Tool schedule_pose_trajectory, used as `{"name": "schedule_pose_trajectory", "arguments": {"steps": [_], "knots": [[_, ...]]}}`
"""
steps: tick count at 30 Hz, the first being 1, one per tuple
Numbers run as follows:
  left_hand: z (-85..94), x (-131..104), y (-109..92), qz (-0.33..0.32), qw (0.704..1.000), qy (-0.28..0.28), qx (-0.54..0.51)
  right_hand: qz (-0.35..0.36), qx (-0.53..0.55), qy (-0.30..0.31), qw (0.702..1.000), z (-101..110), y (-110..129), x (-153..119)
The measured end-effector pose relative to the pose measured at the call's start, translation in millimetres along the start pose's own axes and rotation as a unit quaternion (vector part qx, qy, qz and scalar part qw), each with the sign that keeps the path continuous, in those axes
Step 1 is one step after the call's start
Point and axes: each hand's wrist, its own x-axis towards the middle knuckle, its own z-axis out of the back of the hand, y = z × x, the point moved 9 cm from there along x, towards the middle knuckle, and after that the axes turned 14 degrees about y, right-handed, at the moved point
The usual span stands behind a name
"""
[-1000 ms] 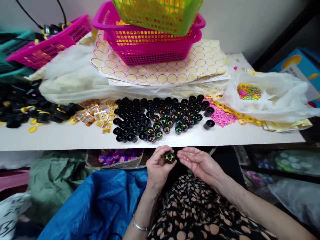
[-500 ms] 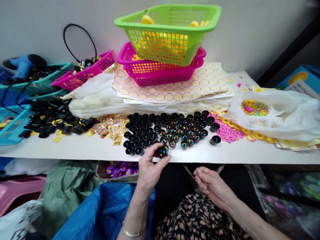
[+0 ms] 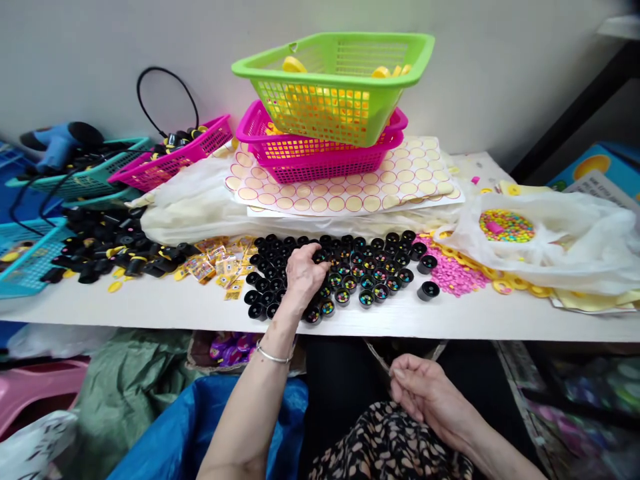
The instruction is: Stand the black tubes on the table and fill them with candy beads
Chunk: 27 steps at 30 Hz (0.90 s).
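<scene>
Many small round black cups [image 3: 261, 285] stand close together on the white table. Those in the right part, such as one cup with coloured beads [image 3: 367, 298], hold bright bits; several on the left show bare insides. My left hand [image 3: 304, 277] reaches over the middle of the group, thumb and fingertips closed around a black cup [image 3: 321, 256] in the back rows. Over my lap, below the table edge, my right hand [image 3: 430, 393] is curled with fingers pressed together; whether anything is inside is hidden. Pink pieces [image 3: 457, 273] lie heaped right of the cups.
Stacked green [image 3: 330, 73] and pink baskets [image 3: 320, 163] with yellow rings stand behind, on circle-printed sheets [image 3: 425, 167]. A white bag [image 3: 560, 247] of coloured beads is at right. Small orange packets [image 3: 220, 260], black parts [image 3: 115, 240] and a blue dryer-like tool [image 3: 60, 143] are left.
My left hand has moved from the front table edge, where it held a bead-filled cup, up to a cup farther back. That bead-filled cup appears set down in front. My right hand stays curled.
</scene>
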Motion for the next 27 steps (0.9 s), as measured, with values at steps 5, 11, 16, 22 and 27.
{"name": "schedule_pose_trajectory", "arguments": {"steps": [5,11,16,22,27], "knots": [[-5.1,1.9,3.5,0.009,1.000,-0.001,-0.018,0.008,-0.005,-0.014,1.000,7.5,-0.6,1.7],[-7.1,2.7,2.9,0.006,1.000,0.010,-0.011,0.016,-0.001,-0.020,1.000,11.1,-0.8,4.1],[-3.9,6.4,-2.2,-0.001,1.000,0.019,0.021,0.011,-0.015,-0.026,0.999,13.5,-1.5,3.9],[-1.0,13.1,-6.5,-0.001,0.995,0.069,0.073,0.007,-0.022,-0.031,0.999,13.9,-2.7,5.9],[1.7,17.2,-2.8,0.007,0.996,0.078,0.042,0.010,0.015,-0.037,0.999,14.4,-2.7,10.2]]}}
